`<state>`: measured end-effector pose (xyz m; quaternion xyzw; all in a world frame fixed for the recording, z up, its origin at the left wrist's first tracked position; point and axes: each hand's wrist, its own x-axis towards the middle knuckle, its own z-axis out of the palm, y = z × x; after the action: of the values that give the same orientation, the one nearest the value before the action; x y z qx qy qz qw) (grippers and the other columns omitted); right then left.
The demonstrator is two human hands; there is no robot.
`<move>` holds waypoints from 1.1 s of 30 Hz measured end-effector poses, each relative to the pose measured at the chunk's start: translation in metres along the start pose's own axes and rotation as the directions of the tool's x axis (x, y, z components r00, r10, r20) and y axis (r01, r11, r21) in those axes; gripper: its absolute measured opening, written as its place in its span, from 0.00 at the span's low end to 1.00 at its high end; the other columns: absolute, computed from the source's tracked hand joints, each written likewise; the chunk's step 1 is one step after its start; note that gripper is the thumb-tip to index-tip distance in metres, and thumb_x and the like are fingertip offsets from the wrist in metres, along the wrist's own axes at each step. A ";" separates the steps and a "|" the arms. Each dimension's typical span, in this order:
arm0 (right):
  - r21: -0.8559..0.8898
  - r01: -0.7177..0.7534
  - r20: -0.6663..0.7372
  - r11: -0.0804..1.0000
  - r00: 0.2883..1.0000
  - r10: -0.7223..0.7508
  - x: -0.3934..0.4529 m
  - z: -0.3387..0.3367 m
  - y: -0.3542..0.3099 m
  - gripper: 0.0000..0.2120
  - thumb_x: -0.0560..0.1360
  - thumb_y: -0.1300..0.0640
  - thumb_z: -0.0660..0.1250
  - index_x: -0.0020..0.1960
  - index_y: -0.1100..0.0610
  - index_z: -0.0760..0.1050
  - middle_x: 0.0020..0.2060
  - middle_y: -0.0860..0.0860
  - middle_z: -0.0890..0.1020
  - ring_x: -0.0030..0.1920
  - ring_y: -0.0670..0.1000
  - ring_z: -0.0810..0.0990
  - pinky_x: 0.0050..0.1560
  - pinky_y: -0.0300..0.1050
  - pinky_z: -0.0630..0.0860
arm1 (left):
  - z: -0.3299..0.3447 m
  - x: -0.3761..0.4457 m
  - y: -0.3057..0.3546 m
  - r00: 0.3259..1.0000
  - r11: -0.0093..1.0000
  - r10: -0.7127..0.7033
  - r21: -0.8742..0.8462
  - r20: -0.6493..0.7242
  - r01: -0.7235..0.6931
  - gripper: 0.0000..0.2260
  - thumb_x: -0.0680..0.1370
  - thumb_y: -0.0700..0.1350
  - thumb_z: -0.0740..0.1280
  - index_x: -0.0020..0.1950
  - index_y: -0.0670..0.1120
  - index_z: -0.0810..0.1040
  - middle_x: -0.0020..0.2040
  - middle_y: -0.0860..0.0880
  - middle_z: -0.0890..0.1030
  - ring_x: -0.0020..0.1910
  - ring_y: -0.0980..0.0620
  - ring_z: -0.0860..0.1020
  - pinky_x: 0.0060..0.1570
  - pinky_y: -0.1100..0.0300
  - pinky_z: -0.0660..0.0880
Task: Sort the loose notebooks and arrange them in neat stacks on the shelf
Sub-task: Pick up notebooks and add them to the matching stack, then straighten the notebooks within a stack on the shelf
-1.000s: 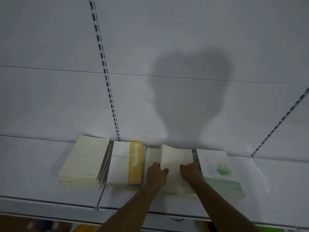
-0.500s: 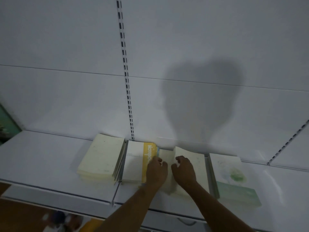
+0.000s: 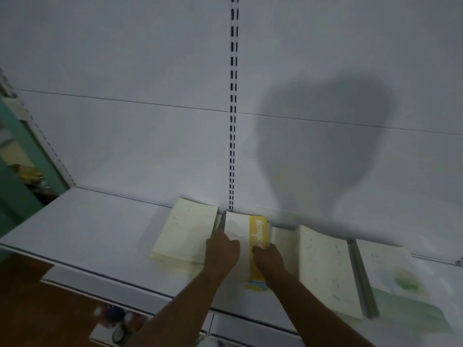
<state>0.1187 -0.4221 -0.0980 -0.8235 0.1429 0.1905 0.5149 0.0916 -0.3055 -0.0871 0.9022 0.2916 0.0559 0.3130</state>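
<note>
Several notebook stacks lie in a row on the white shelf (image 3: 82, 221). From left: a cream stack (image 3: 186, 229), a white-and-yellow stack (image 3: 255, 234), a cream speckled stack (image 3: 325, 266) and a stack with a green print (image 3: 398, 276). My left hand (image 3: 221, 251) grips the left edge of the white-and-yellow stack, fingers curled down its side. On the stack's right edge my right hand (image 3: 268, 256) grips too, with curled fingers over the yellow band.
The white back panel has a slotted upright (image 3: 233, 121) running down to the stacks. A green shelf end (image 3: 22, 156) stands at the far left. Below the shelf front, blurred goods (image 3: 117, 324) sit over a brown floor.
Both hands have moved left from the cream speckled stack onto the white-and-yellow stack, now gripping its two sides. The view has also swung left.
</note>
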 end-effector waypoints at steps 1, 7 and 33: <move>0.026 -0.025 -0.029 0.999 0.999 0.025 0.002 0.003 -0.001 0.18 0.73 0.53 0.64 0.59 0.63 0.72 0.49 0.59 0.78 0.47 0.57 0.79 0.44 0.45 0.72 | 0.001 0.003 0.000 1.000 0.999 -0.002 -0.034 0.016 0.002 0.17 0.74 0.46 0.65 0.59 0.38 0.72 0.56 0.41 0.79 0.56 0.41 0.77 0.54 0.55 0.75; 0.153 -0.138 -0.091 0.979 0.984 0.153 0.015 0.003 -0.003 0.16 0.71 0.54 0.67 0.51 0.66 0.75 0.45 0.60 0.79 0.47 0.60 0.79 0.42 0.47 0.72 | 0.000 0.009 -0.001 0.972 0.968 -0.140 -0.179 0.188 0.174 0.11 0.71 0.45 0.68 0.33 0.43 0.69 0.34 0.48 0.76 0.31 0.53 0.75 0.34 0.60 0.73; -0.107 -0.177 -0.071 0.978 0.983 0.170 -0.009 -0.004 0.011 0.29 0.73 0.40 0.55 0.60 0.61 0.74 0.54 0.59 0.77 0.54 0.59 0.76 0.59 0.52 0.74 | -0.010 -0.017 -0.019 0.822 0.720 -0.223 -0.481 0.524 0.501 0.28 0.65 0.47 0.80 0.61 0.38 0.77 0.61 0.42 0.79 0.52 0.47 0.76 0.53 0.59 0.73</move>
<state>0.1060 -0.4301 -0.1012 -0.8412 0.2189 0.2172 0.4442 0.0657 -0.2975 -0.0896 0.6675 0.3572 -0.1191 0.6424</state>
